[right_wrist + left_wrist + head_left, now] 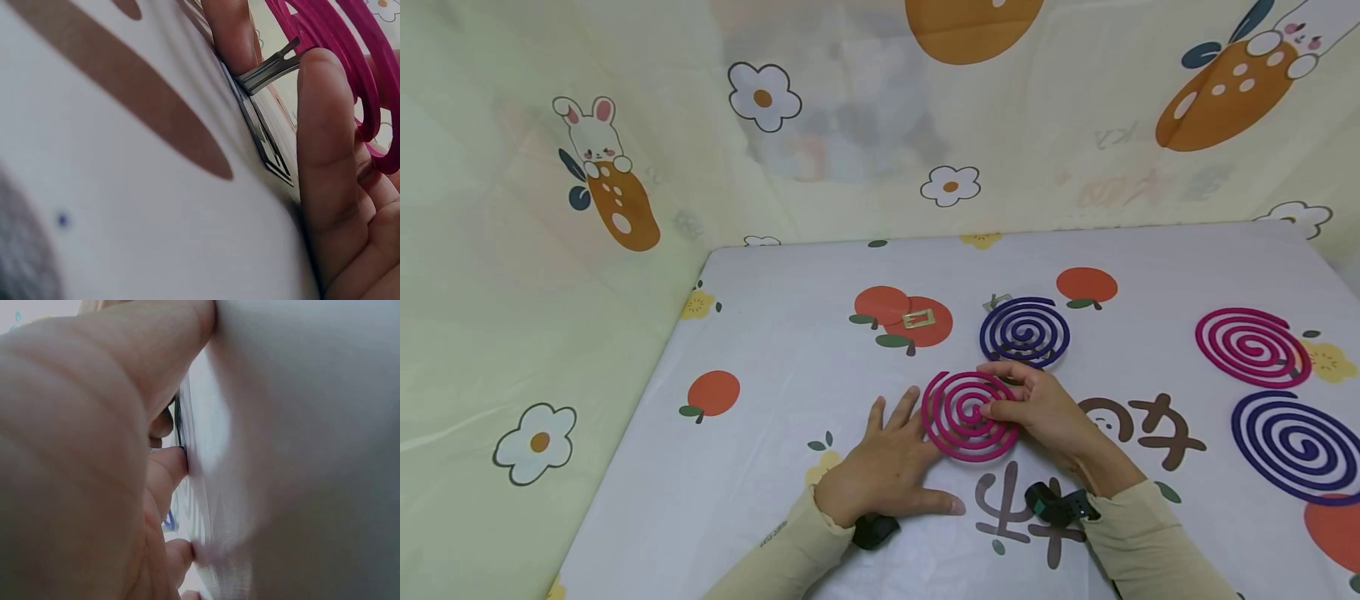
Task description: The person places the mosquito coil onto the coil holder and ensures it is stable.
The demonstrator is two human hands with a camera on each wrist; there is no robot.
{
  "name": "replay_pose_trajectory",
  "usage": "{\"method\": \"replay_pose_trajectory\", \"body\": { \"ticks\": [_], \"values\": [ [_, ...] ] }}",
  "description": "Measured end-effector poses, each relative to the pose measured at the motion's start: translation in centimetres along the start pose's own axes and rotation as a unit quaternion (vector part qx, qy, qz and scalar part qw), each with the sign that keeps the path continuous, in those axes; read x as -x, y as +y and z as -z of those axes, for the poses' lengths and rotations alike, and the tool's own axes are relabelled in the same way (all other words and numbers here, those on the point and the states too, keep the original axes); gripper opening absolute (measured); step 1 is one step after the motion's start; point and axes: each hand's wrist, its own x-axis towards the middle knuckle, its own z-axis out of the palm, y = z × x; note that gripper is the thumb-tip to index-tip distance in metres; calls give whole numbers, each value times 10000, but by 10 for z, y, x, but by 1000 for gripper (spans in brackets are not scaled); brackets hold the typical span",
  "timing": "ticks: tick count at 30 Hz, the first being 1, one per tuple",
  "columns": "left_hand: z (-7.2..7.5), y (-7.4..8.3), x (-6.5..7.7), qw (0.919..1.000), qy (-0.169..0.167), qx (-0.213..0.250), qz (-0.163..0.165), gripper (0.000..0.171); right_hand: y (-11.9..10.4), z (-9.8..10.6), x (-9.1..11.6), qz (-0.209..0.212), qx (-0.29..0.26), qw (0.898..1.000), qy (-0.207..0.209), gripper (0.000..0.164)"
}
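Note:
A pink mosquito coil (942, 439) lies in front of me, held by my right hand (1051, 417), with the thumb at the coil's centre and other fingers at its far right edge. In the right wrist view the thumb tip meets the upright prong of a thin metal coil stand (265, 74), with the pink coil (375, 75) tilted beside it. My left hand (887, 467) rests on the table with fingers spread, its index finger partly hidden under the coil's left edge. Just beyond my right fingers sits a blue mosquito coil (1025, 332).
Another pink coil (1253, 348) and another blue coil (1297, 446) lie at the right of the table. A small metal stand (918, 318) rests on the printed red fruit, left of the far blue coil. Patterned cloth (850, 167) hangs behind the table.

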Motion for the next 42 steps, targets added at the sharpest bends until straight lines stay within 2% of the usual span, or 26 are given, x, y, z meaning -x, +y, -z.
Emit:
{"method": "replay_pose_trajectory", "body": {
  "ticks": [10, 22, 42],
  "values": [
    [0, 0, 0, 10000, 22, -16, -10, 95, 1, 0, -1, -3, -68, 10000, 8, 60],
    [0, 0, 1, 10000, 16, 45, 24, 99, 1, 2, -1, 16, -49, 9994, -354, 60],
    [-1, 1, 0, 9999, -13, 127, 73, 102, 1, 2, -1, 37, -84, 9990, -427, 62]
  ]
}}
